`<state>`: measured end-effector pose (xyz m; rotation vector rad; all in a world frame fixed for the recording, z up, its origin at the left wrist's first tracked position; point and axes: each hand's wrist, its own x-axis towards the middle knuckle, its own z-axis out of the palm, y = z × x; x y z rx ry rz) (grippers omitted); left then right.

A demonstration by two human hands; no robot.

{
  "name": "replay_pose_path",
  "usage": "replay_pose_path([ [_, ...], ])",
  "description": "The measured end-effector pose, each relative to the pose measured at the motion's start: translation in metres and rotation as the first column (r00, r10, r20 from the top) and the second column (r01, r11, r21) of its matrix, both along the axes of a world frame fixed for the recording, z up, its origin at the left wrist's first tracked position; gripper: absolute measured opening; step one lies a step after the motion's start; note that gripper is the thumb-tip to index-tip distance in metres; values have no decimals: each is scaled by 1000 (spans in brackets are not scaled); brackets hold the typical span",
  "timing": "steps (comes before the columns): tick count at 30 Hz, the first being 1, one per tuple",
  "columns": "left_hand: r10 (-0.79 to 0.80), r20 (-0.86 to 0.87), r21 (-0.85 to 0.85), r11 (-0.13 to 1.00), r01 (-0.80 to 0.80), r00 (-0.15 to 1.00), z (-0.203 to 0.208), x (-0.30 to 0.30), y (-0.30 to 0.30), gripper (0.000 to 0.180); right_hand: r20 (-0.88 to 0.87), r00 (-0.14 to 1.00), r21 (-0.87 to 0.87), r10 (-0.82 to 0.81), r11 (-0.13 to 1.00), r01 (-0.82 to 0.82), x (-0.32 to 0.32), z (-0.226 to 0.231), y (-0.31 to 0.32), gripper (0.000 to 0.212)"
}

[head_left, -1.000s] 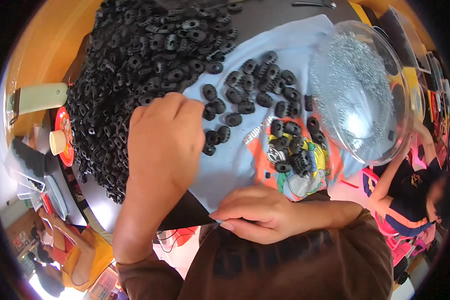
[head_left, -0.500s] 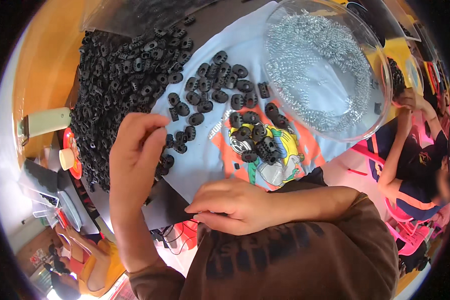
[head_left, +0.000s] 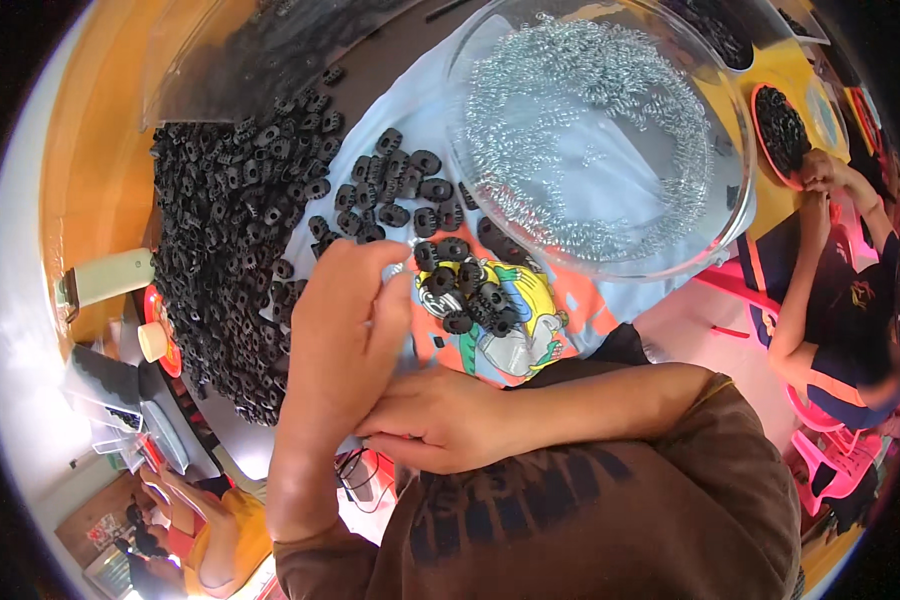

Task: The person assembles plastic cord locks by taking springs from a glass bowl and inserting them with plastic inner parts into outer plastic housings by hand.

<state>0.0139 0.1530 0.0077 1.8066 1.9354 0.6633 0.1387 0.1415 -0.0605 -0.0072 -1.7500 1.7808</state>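
Note:
My left hand [head_left: 345, 325] is closed, its thumb and index finger curled together over the near edge of a loose group of black plastic cord-lock pieces [head_left: 395, 175]. Whatever lies between those fingertips is hidden. Below it, my right hand [head_left: 445, 418] is also closed, with its fingertips partly behind my left wrist, and I cannot make out what it holds. Right beside my left fingers, a smaller cluster of cord locks [head_left: 467, 285] rests on the printed part of a light blue cloth [head_left: 595, 318]. Small metal springs [head_left: 570, 95] fill the clear round bowl [head_left: 610, 268] beyond.
A large heap of black pieces [head_left: 220, 230] spreads at the left, beside a clear plastic bin [head_left: 185, 85]. Further left are a pale green object [head_left: 115, 275] and a red dish [head_left: 165, 335]. One person [head_left: 820, 260] works at the right beside pink chairs; another person [head_left: 225, 530] sits lower left.
My left hand has moved right, closer to the small cluster, and its wrist now overlaps my right fingertips. My right hand stays nearly in place. The whole view has shifted, with the bowl further left.

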Motion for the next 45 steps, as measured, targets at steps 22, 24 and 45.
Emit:
replay_pose_path([
  [22,-120,-154,10,992,123,981,-13,1,6,17,88,996,66,22,997,-28,3,2,-1,17],
  [24,-82,-175,-1,997,83,981,-10,0,2,17,83,997,66,1,998,-6,3,2,-1,16],
  [45,67,-254,-199,973,-120,965,60,6,-70,23,-27,977,-221,-210,955,199,4,3,4,26],
])
